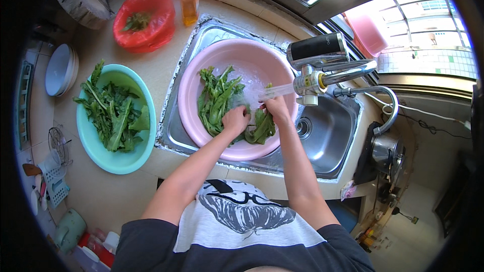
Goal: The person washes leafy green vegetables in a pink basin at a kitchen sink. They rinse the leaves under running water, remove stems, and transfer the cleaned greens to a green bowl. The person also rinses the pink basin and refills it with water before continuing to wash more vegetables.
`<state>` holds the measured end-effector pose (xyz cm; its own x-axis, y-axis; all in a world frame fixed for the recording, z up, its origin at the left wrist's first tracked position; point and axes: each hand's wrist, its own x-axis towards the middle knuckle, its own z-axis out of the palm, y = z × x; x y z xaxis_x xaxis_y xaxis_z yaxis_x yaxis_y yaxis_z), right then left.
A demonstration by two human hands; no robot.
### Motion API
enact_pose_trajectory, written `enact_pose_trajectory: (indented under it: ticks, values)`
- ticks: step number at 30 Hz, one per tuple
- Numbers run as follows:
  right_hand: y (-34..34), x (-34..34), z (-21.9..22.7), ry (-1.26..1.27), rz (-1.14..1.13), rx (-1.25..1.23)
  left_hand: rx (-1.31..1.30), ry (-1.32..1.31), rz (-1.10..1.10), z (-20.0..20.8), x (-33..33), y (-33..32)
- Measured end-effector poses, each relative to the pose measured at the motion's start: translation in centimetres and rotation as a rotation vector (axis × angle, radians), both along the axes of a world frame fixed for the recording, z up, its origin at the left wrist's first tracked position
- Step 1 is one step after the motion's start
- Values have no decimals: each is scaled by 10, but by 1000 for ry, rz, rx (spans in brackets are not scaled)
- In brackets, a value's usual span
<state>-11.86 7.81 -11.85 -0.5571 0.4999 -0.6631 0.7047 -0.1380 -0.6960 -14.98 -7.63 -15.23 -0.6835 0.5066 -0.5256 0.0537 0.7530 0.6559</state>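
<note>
A pink basin [187, 130] sits in the left part of the steel sink, with leafy greens [218, 95] gathered along its left side in splashing water. My right hand [276, 109] is under the running stream from the faucet [310, 86], its fingers closed on leafy greens [263, 128] that hang down below it. Just to the left, my left hand [236, 120] is in the basin with curled fingers, against the greens; the splash partly hides its fingertips.
Left of the sink, a turquoise basin [117, 167] holds more greens. Behind it are a red plastic bag [146, 40] with plant scraps and a bottle of orange liquid [189, 0]. White bowls [59, 70] stand far left. A steel pot [385, 151] is right of the sink.
</note>
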Motion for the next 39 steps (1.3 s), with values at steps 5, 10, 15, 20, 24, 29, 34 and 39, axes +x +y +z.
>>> enact_pose_trajectory:
  ticks: [5,10,15,20,24,29,34,39]
  values:
    - [0,0,4,36,63,-160,468,168,25,17,18,-5]
    - [4,2,11,264,60,-340,534,-60,40,11,14,-8]
    - [17,-6,-41,235,-44,270,359,-174,418,-21,7,-17]
    - [-22,-1,-79,193,518,759,285,-260,387,-45,-1,-23]
    - [-36,-6,-62,377,423,422,472,-651,637,-43,-7,-25]
    - [10,-2,7,271,-97,-320,528,-717,517,-20,-12,-21]
    - [14,11,64,314,-77,-442,750,-739,341,14,-9,-1]
    - [2,20,80,183,-58,-429,506,101,405,36,-8,4]
